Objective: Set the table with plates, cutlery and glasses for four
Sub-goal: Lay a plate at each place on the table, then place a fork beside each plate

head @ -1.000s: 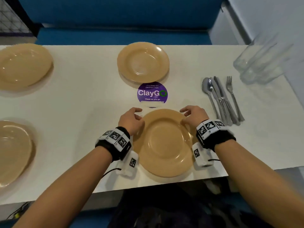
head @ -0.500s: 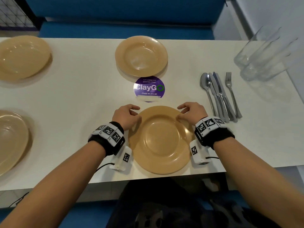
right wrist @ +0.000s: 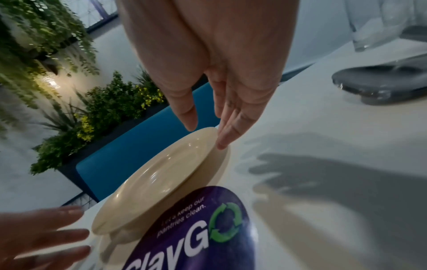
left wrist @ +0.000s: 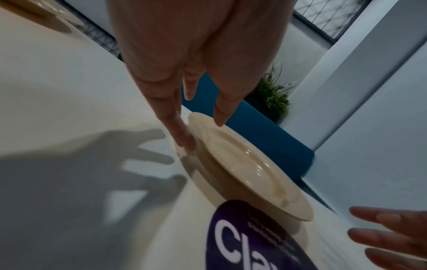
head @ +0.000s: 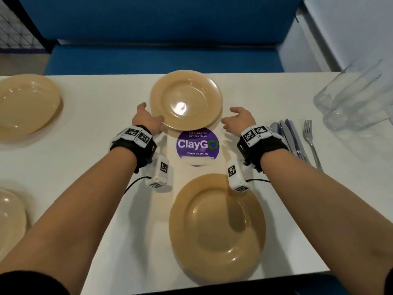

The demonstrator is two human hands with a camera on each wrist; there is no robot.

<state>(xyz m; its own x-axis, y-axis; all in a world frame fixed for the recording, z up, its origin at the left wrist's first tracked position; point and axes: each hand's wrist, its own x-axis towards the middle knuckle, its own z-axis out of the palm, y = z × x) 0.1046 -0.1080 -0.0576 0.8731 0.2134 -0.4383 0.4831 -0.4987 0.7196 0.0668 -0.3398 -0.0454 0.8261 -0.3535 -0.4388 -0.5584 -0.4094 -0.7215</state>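
A tan plate [head: 217, 226] lies at the near table edge with no hand on it. A second tan plate [head: 186, 103] sits at the far edge. My left hand [head: 148, 117] is at its left rim, fingers straight; in the left wrist view the fingers [left wrist: 182, 138] touch the rim of this plate [left wrist: 242, 164]. My right hand [head: 236, 117] is open beside the right rim; in the right wrist view its fingertips [right wrist: 221, 144] reach the plate's [right wrist: 166, 179] edge. Cutlery [head: 291, 137] and a fork [head: 309, 139] lie to the right, clear glasses [head: 357, 96] beyond.
Two more tan plates lie at the left, one far [head: 27, 105] and one near [head: 10, 218]. A purple ClayGo sticker [head: 197, 144] sits between the two middle plates. A blue bench [head: 161, 58] runs behind the white table [head: 85, 145].
Both hands have let go of the near plate's rim and reached forward to either side of the far plate. The near plate stays where it was.
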